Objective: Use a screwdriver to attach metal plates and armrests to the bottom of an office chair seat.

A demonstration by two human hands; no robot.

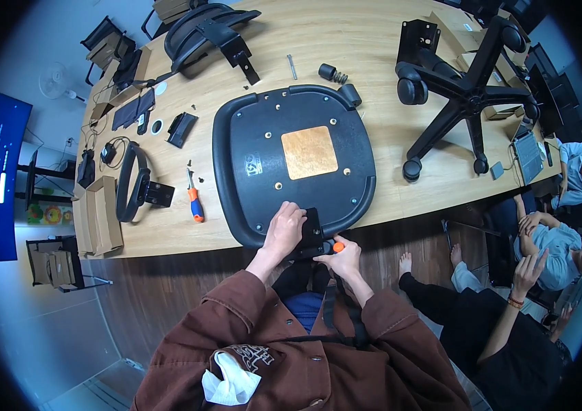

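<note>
A black chair seat [243, 164] lies underside up on the table in front of me, with a bare wood-coloured square and several threaded holes. At its near edge is a black metal bracket [313, 225]. My left hand [287, 226] is closed at the bracket's left side, fingers bent against it. Just right of the bracket, my right hand [344, 259] grips a tool with an orange end [339, 246]; its far end is hidden. An orange and blue screwdriver [195, 204] lies left of the seat.
The five-legged wheeled chair base [470, 103] stands at the right. A curved black backrest [202, 34] lies at the far left, an armrest [133, 181] nearer. A bolt [292, 66] and a spring piece [333, 73] lie beyond the seat. Several people sit at the right.
</note>
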